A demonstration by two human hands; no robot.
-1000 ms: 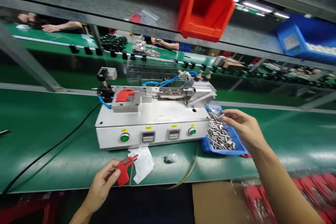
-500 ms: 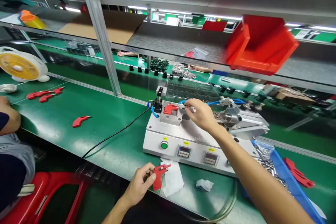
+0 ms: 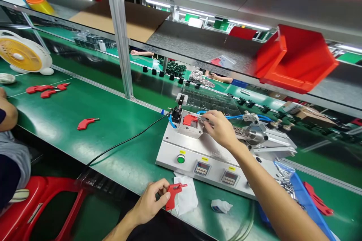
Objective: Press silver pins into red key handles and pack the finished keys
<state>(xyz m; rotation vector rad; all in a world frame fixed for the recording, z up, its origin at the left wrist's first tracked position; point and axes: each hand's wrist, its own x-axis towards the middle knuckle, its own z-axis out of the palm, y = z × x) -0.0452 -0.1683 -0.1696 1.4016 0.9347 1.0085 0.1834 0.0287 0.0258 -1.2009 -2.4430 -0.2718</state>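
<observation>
Head view: red handle [image 3: 172, 195] is gripped by left hand [image 3: 149, 202], 6 o'clock; metal pin [image 3: 204, 119] is pinched by right hand [image 3: 221, 130].

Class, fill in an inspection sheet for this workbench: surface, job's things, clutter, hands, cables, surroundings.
Surface: green bench mat bearing a white metal machine.
Job's things: red plastic pistol-shaped part, held low; seated red part in the machine's fixture; blue tray of metal pins, right.
Clutter: crumpled white tissue, small white bottle, loose red part.
Hands: left hand shut on the pistol-shaped part; right hand pinching a thin metal pin at the fixture.
Cables: black cable across mat; blue hoses on machine.
Surroundings: yellow fan, red shelf bin, co-worker's arm.
</observation>
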